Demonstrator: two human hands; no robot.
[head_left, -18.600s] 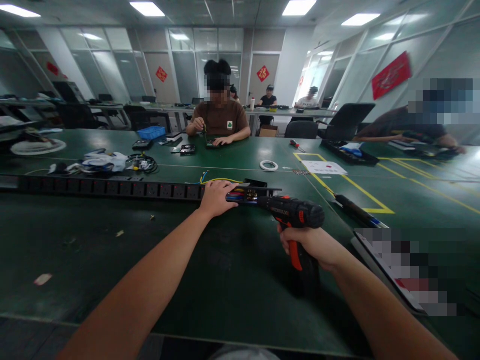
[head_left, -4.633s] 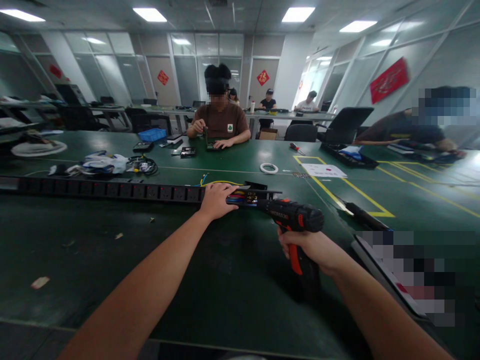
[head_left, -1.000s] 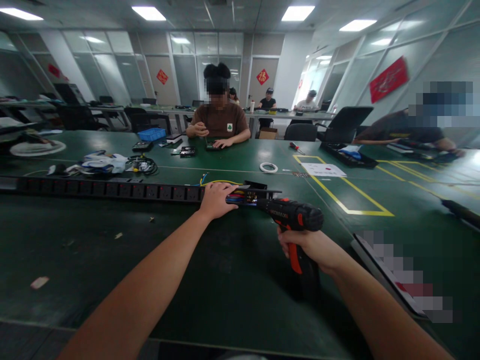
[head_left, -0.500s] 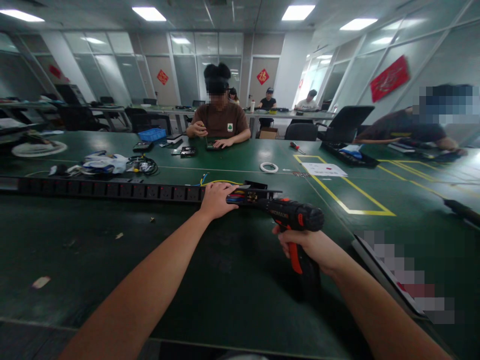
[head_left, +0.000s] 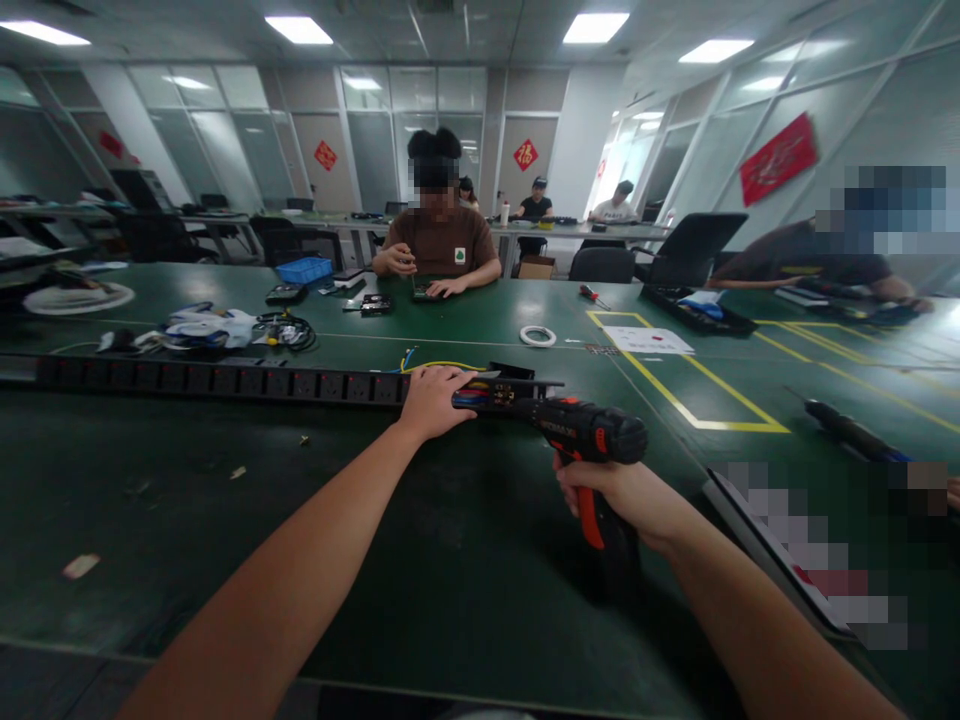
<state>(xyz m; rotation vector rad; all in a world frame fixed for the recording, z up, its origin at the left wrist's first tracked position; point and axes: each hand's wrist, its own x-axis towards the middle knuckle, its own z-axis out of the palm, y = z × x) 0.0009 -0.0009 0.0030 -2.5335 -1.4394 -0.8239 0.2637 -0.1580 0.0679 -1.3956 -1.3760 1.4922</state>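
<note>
A long black power strip (head_left: 247, 381) with a row of sockets lies across the table. Near its right end, my left hand (head_left: 433, 400) is closed over the strip, thumb along the front side and fingers over the top. To the right of that hand the strip's end is open, showing coloured wires and terminals (head_left: 504, 396). My right hand (head_left: 611, 490) is wrapped around the grip of a black and orange cordless drill (head_left: 589, 428). The drill points left, its front end at the opened end of the strip; the bit's tip cannot be made out.
Behind the strip lie yellow and blue wires (head_left: 431, 364), a white ring (head_left: 538, 336) and bundled cables (head_left: 281, 330). A blue basket (head_left: 304, 269) stands farther back. At right are a framed sheet (head_left: 784, 550) and a dark handled tool (head_left: 847, 430). A co-worker (head_left: 439, 235) sits opposite.
Both my hands, the drill and the strip stay nearly still. At the right, the dark handled tool has shifted left and down, and part of another person's hand shows at the edge.
</note>
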